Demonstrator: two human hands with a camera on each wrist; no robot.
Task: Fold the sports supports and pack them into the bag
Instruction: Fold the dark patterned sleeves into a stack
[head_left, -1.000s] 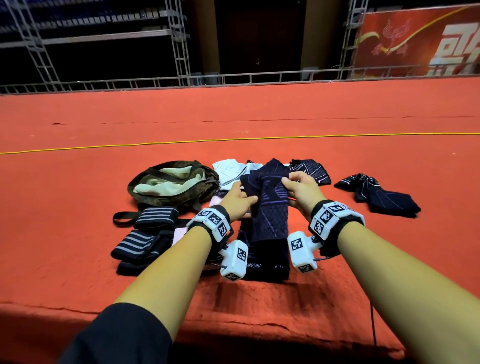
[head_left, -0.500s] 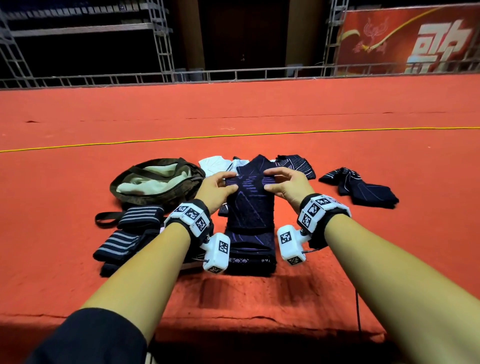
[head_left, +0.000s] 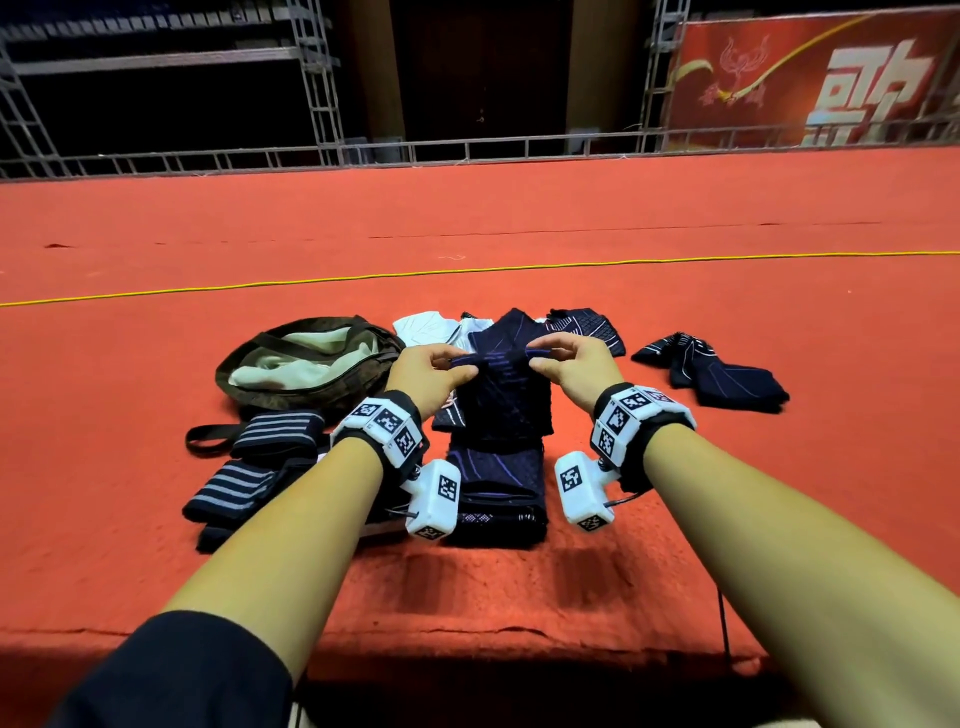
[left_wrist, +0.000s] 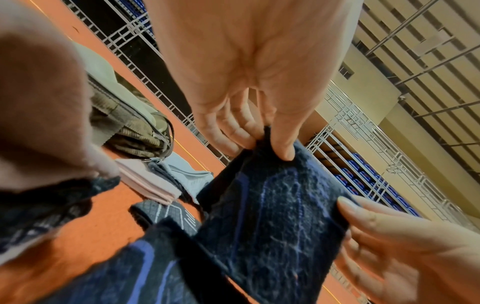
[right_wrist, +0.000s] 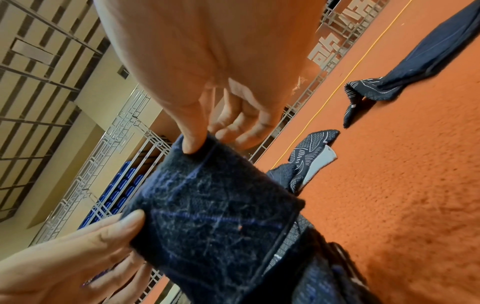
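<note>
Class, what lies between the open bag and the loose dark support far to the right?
In the head view, between bag and loose support: both hands gripping a navy support, over other supports.

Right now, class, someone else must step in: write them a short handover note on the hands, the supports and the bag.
Left hand and right hand each pinch one top corner of the navy support, lifted mid-fold over the carpet. The green bag lies open at the left; no supports visible inside. Striped supports lie near it, another dark support at the right. Left: finish the fold, fold the others, pack all.
</note>
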